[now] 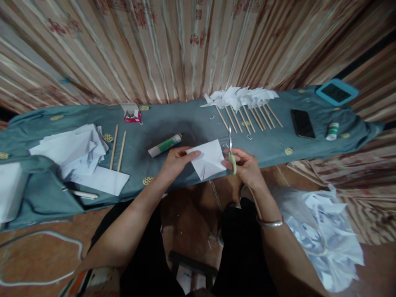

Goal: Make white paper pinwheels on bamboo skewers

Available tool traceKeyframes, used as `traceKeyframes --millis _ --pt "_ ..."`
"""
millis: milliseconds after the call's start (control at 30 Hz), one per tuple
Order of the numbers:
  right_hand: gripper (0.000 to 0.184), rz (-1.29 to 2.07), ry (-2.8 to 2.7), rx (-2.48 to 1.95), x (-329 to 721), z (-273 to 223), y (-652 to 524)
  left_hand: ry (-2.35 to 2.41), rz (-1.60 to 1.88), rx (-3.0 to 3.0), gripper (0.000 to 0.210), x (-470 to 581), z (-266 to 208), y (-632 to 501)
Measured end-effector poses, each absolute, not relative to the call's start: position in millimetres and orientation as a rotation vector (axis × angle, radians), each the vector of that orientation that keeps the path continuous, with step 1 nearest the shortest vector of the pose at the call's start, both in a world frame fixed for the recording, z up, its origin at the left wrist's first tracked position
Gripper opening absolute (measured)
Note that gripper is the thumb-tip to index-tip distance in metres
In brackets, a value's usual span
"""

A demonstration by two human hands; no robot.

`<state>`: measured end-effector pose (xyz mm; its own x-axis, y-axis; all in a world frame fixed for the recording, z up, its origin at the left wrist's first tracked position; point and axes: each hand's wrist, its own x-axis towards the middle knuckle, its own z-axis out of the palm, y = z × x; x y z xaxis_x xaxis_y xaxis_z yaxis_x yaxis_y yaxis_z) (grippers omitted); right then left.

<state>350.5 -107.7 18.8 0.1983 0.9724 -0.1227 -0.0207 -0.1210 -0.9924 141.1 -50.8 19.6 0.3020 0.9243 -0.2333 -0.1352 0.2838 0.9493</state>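
Note:
A white paper square [208,159] is held over the table's near edge, with a slit or crease running in from its lower corner. My left hand [177,163] pinches its left corner between thumb and fingers. My right hand [244,165] has its fingers round the green handles of a pair of scissors [232,159], blades pointing away from me; its thumb and fingertips also touch the paper's right corner. Beyond my left hand lies a green and white glue stick [165,145]. Paper pinwheels [241,98] on wooden sticks lie in a row at the back.
Left on the cloth-covered table [136,144] are a paper stack [74,150], two wooden sticks [114,144], a small red box [132,114] and a white pen-like object [85,194]. Rightward lie a phone [302,123], a blue-framed device [337,91] and another tube [332,130]. A plastic bag [321,231] holds papers below.

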Motion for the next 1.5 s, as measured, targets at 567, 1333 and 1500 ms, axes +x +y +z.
traceKeyframes --millis 567,1333,1500 --pt "0.045 1.109 -0.864 -1.346 317.1 4.4 -103.5 1.099 1.077 0.771 0.033 172.0 5.9 -67.8" --pt "0.047 1.791 -1.180 -1.243 321.7 14.7 -137.0 1.122 1.243 0.812 0.034 150.9 10.0 -48.0" --pt "0.046 1.781 -1.192 -1.257 321.7 13.0 -136.4 1.134 1.225 0.804 0.033 152.5 11.4 -49.5"
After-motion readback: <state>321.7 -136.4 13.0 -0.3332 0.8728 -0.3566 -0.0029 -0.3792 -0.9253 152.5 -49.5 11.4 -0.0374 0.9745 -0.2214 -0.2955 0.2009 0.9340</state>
